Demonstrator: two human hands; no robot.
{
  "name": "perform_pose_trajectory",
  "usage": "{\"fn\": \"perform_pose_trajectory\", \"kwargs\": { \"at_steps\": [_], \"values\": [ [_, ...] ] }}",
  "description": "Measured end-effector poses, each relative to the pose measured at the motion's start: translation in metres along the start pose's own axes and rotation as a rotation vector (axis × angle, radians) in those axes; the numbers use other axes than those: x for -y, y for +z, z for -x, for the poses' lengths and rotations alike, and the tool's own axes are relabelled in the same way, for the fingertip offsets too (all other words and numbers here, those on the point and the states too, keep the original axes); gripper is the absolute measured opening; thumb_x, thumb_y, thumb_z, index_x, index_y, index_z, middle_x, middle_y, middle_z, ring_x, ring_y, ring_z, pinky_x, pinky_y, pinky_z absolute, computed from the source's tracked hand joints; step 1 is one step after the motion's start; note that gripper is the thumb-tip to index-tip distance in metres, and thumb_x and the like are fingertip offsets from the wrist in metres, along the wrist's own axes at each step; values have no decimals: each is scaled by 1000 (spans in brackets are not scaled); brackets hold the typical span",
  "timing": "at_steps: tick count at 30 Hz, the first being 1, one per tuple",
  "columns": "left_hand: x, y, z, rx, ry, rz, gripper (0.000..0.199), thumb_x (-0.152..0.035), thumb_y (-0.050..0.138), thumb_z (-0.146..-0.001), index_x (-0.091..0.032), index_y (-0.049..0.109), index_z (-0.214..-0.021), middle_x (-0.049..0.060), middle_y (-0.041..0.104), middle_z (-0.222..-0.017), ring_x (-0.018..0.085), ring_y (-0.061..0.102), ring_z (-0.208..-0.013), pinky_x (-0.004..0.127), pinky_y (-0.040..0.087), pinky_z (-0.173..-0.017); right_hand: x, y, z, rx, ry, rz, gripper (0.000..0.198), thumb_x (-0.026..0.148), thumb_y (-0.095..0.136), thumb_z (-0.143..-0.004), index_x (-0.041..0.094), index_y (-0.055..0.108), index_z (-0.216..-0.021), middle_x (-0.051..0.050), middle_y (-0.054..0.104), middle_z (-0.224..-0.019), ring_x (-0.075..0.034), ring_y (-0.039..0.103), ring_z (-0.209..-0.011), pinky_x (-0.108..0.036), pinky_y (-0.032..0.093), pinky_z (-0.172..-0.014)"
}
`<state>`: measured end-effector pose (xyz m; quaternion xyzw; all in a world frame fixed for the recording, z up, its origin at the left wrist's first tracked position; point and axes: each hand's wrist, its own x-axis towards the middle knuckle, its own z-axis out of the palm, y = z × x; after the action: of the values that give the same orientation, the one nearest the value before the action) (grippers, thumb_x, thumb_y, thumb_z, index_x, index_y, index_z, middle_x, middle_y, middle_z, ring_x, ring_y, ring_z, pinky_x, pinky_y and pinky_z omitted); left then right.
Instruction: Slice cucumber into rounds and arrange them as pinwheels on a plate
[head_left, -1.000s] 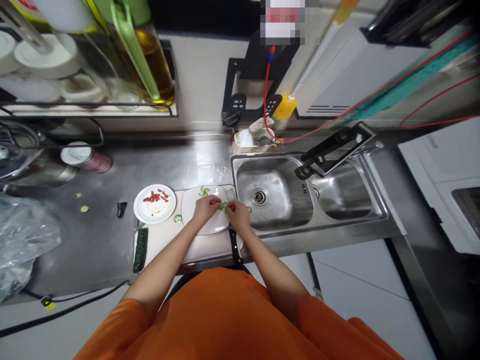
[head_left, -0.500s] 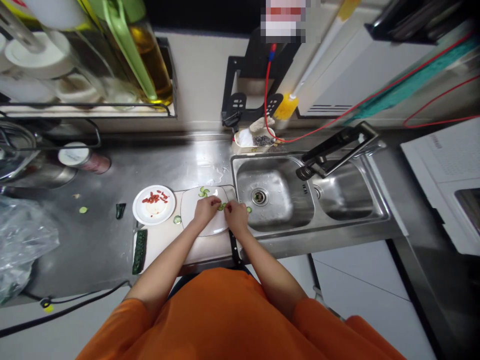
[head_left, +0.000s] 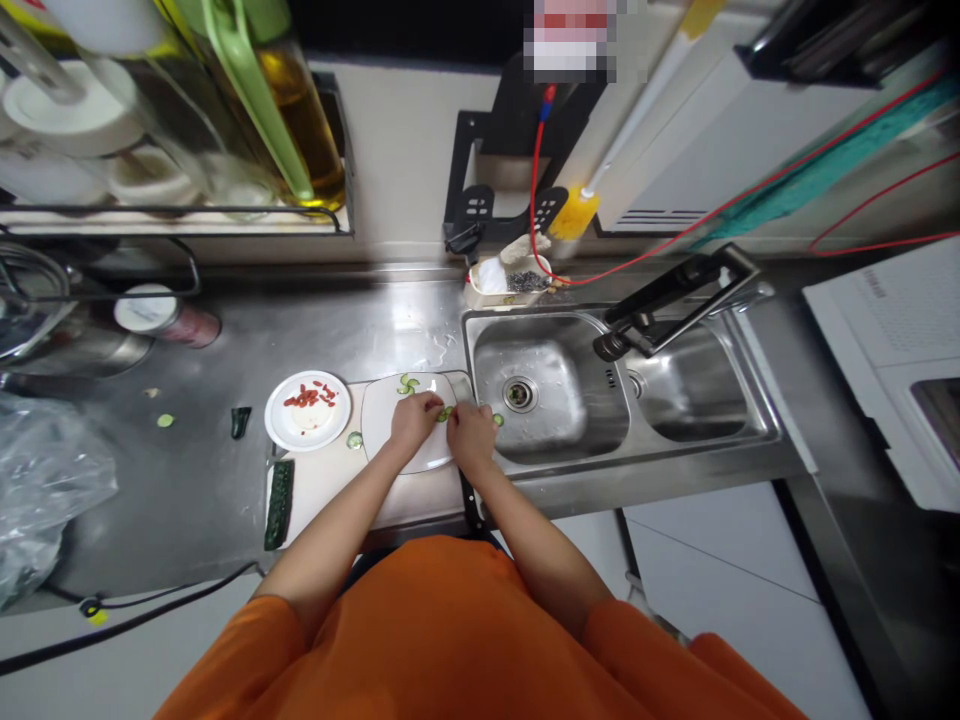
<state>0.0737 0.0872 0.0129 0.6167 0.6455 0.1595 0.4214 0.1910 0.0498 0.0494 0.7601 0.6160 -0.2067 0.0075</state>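
Observation:
Thin green cucumber slices (head_left: 444,413) lie over the right side of a white square plate (head_left: 397,445), between my two hands. My left hand (head_left: 414,422) is closed in a pinch, its fingertips at the slices' left edge. On the other side, my right hand (head_left: 472,435) has its fingers curled, with the tips at the same slices. A fan of cucumber slices (head_left: 407,384) sits at the plate's far edge. One more cucumber slice (head_left: 498,420) shows just past my right hand, by the sink rim. The exact grip of the fingertips is too small to make out.
The plate stands on a white cutting board (head_left: 322,505). Left of it are a round plate (head_left: 274,425) of red berries, a loose slice (head_left: 355,440), a cucumber piece (head_left: 278,505) and a cucumber end (head_left: 240,422). A double sink (head_left: 551,455) with a black faucet (head_left: 637,325) lies right.
My right hand has shifted very slightly, its fingers a little more curled over the slices. My left hand has barely moved. The plates and the cucumber pieces stay in place.

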Motion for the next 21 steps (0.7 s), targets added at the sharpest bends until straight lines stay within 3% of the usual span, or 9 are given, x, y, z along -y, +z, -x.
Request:
{"fn": "perform_pose_trajectory", "kwargs": {
  "at_steps": [21],
  "values": [
    [-1, 5, 5, -63, 9, -105, 12, -25, 57, -80, -21, 65, -88, 3, 66, -85, 16, 58, -79, 27, 42, -72, 0, 5, 2, 10, -53, 112, 25, 28, 41, -94, 20, 63, -100, -12, 60, -104, -26, 40, -105, -35, 33, -77]
  ]
}}
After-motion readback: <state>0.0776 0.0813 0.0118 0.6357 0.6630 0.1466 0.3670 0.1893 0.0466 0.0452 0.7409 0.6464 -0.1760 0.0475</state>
